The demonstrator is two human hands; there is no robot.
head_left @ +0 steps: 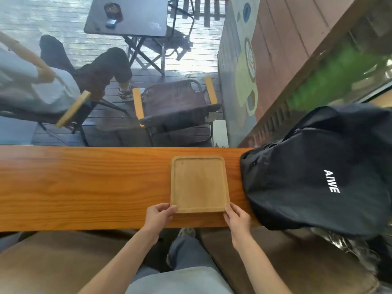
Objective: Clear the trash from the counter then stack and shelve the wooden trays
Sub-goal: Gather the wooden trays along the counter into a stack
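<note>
A square light wooden tray point(199, 183) with a raised rim lies flat on the long orange-brown wooden counter point(84, 187), right of centre. It holds nothing. My left hand point(160, 215) grips its near left corner, fingers curled on the rim. At the near right corner my right hand point(236, 216) holds the tray the same way. Whether more than one tray is stacked here I cannot tell. No trash shows on the counter.
A black bag point(318, 170) with white lettering rests on the counter just right of the tray. Behind the glass, a seated person point(42, 81), folding chairs point(176, 107) and a dark table point(127, 15) stand on a deck. Brown stools point(63, 262) sit below the counter.
</note>
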